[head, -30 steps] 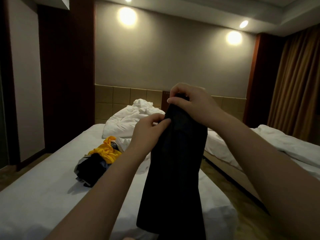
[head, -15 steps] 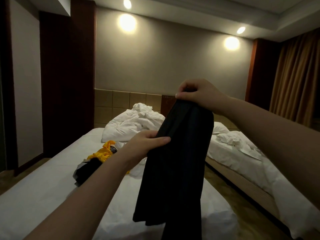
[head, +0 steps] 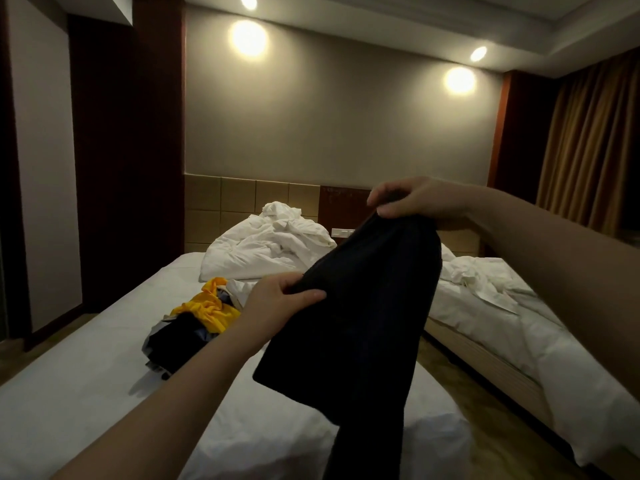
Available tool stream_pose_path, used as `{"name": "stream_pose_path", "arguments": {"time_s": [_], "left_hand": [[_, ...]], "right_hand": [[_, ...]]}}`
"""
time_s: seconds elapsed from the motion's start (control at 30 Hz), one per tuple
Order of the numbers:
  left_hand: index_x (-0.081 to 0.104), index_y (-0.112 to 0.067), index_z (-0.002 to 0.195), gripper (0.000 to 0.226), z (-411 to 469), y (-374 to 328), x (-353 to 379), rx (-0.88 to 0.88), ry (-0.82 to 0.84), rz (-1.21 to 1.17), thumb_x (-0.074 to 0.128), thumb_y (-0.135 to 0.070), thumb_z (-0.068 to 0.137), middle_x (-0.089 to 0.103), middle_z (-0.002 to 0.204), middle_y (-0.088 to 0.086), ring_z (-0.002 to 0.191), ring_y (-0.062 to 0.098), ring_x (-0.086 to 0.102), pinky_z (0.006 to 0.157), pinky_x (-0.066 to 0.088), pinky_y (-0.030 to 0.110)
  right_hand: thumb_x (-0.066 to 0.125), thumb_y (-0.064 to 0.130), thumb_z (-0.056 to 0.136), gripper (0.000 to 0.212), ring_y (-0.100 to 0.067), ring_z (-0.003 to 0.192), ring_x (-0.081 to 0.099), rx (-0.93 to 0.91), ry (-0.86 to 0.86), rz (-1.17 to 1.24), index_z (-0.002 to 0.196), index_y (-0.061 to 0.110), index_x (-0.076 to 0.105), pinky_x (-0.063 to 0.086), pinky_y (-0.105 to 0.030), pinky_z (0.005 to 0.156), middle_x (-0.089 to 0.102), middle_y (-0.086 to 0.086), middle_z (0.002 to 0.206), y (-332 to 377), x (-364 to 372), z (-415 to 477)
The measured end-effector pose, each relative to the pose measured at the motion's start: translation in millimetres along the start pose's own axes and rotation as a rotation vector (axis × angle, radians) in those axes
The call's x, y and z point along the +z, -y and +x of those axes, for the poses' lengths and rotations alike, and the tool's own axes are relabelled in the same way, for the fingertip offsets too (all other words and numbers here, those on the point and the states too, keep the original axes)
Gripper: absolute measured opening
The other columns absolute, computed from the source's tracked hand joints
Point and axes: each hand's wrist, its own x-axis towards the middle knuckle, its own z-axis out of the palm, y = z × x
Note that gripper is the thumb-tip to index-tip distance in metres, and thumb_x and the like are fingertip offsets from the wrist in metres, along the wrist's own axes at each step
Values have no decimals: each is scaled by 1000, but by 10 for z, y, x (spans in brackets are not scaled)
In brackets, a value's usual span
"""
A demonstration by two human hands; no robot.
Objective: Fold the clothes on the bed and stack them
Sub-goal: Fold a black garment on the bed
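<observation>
Your right hand (head: 424, 202) has its fingers clamped together over the top edge of the dark garment (head: 360, 323), right of centre in the frame, and your left hand (head: 277, 301) pinches the same edge lower down, thumb on top, near the middle. Between the two grips the cloth now runs as a slanted line, with the rest hanging down to the bottom edge of the frame.

That spread is what has changed: a second ago your hands were close together, almost touching at the top of the garment; since then the right has gone up and to the right while the left has dropped toward the bed (head: 86, 393). I judge that you are opening the piece out to find its shape before the first fold, so folding proper has not begun.

The view has also swung a little, showing more of the second bed (head: 519, 323) at the right. The unfolded pile of clothes (head: 194, 323), yellow on top, lies untouched at centre left, with no stack in view.
</observation>
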Motion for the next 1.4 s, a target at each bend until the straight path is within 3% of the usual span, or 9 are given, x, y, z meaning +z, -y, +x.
{"name": "stream_pose_path", "arguments": {"time_s": [0.13, 0.37, 0.47, 0.57, 0.7, 0.87, 1.1, 1.2, 1.4], "left_hand": [[66, -15, 87, 19, 105, -70, -69, -38, -49, -34, 53, -28, 92, 64, 84, 6, 79, 16, 60, 69, 46, 29], [60, -16, 79, 9, 527, -398, -408, 41, 34, 203, 60, -21, 87, 64, 85, 4, 81, 19, 62, 74, 49, 32], [60, -15, 80, 6, 665, -343, -623, -42, 96, 195, 60, -15, 86, 65, 88, 6, 81, 20, 64, 71, 51, 30], [59, -17, 74, 14, 913, -291, -786, 105, -221, 114, 64, -11, 85, 61, 66, -6, 61, 3, 59, 58, 48, 17], [57, -17, 71, 17, 1330, -276, -876, 190, -243, 257, 68, -11, 82, 58, 70, 0, 60, 3, 54, 56, 45, 10], [57, -15, 69, 18, 1909, -404, -1095, 270, -393, 136, 68, -8, 81, 59, 57, -7, 47, -6, 51, 53, 40, 8], [55, -22, 72, 18, 2458, -542, -1180, 299, -204, 764, 69, -21, 81, 59, 77, 0, 82, 22, 56, 74, 43, 32], [56, -17, 89, 16, 2597, -760, -1260, 335, -289, 557, 69, -19, 81, 56, 77, -3, 76, 17, 53, 67, 40, 25], [70, -15, 94, 22, 2639, -569, -1343, -54, 172, 358, 58, -31, 84, 69, 90, 9, 83, 19, 62, 72, 49, 30]], "right_hand": [[66, 14, 81, 27, -16, 95, 65, 320, 268, -186, 108, 19, 66, 53, -21, 65, 65, 0, 109, -63, -145, -73], [67, 19, 85, 22, -9, 71, 53, 36, -540, -152, 104, 8, 66, 42, -13, 55, 61, -4, 86, -293, -107, 176], [63, 28, 88, 27, -17, 88, 55, 56, -527, -229, 108, 11, 64, 39, -22, 64, 63, -10, 103, -420, -10, 375], [60, 32, 90, 29, -25, 103, 57, -43, -734, -260, 109, 10, 63, 38, -25, 76, 64, -11, 109, -458, 42, 582], [60, 33, 89, 26, -19, 99, 54, -92, -580, -339, 106, 13, 63, 35, -21, 71, 59, -1, 98, -452, 53, 943], [63, 30, 88, 20, -12, 90, 51, -245, -827, -267, 100, 14, 65, 32, -21, 71, 59, 0, 93, -301, -438, 1336], [60, 33, 90, 19, -9, 81, 52, -141, -485, -374, 99, 16, 63, 36, -11, 58, 58, 4, 91, -86, -859, 1676], [57, 37, 91, 17, -9, 80, 56, -128, -430, -244, 96, 22, 60, 42, -18, 60, 59, 4, 90, -59, -972, 1713], [75, 51, 63, 49, -10, 64, 68, 88, 66, -28, 93, 14, 64, 51, -20, 50, 71, -3, 84, -216, -1099, 1702]]}}
